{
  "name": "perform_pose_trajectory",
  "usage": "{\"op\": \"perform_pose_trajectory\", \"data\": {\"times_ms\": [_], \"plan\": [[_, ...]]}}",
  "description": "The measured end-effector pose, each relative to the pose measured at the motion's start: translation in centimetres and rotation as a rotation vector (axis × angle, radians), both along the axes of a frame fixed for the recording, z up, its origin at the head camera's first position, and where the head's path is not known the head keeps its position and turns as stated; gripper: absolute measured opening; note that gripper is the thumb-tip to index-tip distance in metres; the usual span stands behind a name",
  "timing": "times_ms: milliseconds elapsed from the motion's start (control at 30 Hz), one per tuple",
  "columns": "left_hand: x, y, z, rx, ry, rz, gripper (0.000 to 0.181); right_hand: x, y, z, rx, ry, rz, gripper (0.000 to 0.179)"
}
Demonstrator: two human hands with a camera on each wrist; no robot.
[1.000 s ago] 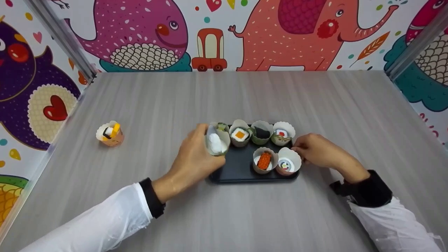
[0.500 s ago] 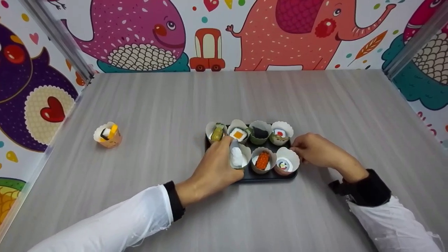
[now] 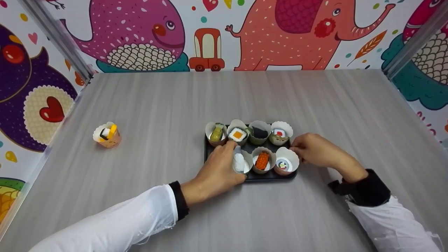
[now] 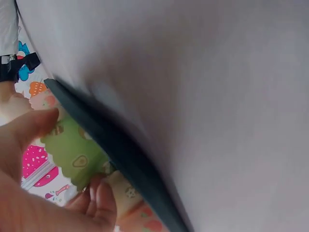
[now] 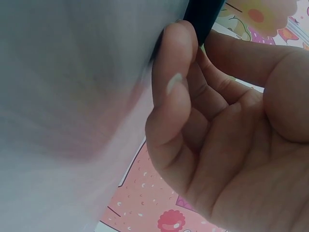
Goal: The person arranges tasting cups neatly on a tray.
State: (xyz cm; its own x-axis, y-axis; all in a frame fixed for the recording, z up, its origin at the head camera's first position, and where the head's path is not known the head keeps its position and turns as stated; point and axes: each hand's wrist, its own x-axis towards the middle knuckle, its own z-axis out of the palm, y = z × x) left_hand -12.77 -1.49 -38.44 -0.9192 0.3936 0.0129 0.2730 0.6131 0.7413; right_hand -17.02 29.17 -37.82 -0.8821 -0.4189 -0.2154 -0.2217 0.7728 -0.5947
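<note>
In the head view, my left hand [image 3: 218,170] grips a paper cup [image 3: 247,162] with a white sushi-like piece [image 3: 239,163] inside, over the front left of a black tray [image 3: 269,177]. The left wrist view shows the cup's green outer wall [image 4: 77,150] between thumb and fingers, close along the tray edge [image 4: 120,145]. My right hand [image 3: 313,149] pinches the tray's right edge. Beside the held cup stand a cup with an orange roe piece [image 3: 262,160] and a cup with a round roll [image 3: 282,164].
Along the tray's back row stand several cups, holding a green-topped piece [image 3: 217,132], a square roll [image 3: 238,134], a black piece [image 3: 259,132] and a red-centred roll [image 3: 279,132]. Another filled cup [image 3: 111,140] is far left on the grey table [image 3: 157,105]. Patterned walls enclose the table.
My left hand has carried the cup rightward and down from the tray's back left corner to the front row, beside the roe cup. My right hand stays at the tray's edge.
</note>
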Motion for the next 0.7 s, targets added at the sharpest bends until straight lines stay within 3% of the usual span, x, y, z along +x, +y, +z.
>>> {"op": "perform_pose_trajectory", "data": {"times_ms": [200,367,500,700], "plan": [[0.0,0.0,0.0,-0.024,-0.017,0.002,0.074,0.0,0.0,0.0,0.0,0.004,0.002,0.015],[0.4,0.0,0.2,-0.053,0.008,0.0,0.086,0.0,0.0,-0.1,-0.01,0.003,0.004,0.015],[0.8,-0.5,0.8,-0.078,0.097,-0.022,0.092,0.0,0.1,-0.1,-0.009,0.002,0.003,0.015],[1.3,-2.1,2.1,-0.095,0.311,-0.038,0.086,0.0,0.1,-0.1,-0.002,-0.003,-0.001,0.015]]}}
